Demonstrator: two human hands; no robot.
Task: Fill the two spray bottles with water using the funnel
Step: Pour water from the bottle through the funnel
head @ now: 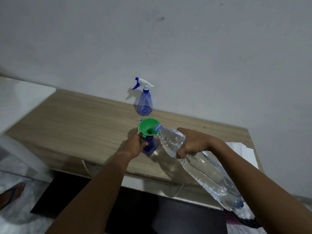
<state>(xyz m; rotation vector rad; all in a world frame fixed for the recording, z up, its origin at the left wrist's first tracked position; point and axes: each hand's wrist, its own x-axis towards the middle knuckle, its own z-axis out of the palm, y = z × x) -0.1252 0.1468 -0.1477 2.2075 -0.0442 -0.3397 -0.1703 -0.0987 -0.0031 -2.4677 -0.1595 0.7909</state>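
A green funnel (148,127) sits in the neck of a blue spray bottle (152,146) standing on the wooden table (76,125). My left hand (135,146) grips that bottle's body. My right hand (194,143) holds a large clear water bottle (207,169) tilted down, its mouth resting over the funnel's rim. A second blue spray bottle (144,103) with a white and blue trigger head stands upright near the wall, behind the funnel. A small white piece, perhaps the removed sprayer part, peeks out beside the funnel; I cannot tell what it is.
A white sheet (243,154) lies on the table's right end. A white surface (22,98) adjoins the table at the left. A foot in a sandal (11,193) is on the floor at the lower left. The wall runs right behind the table.
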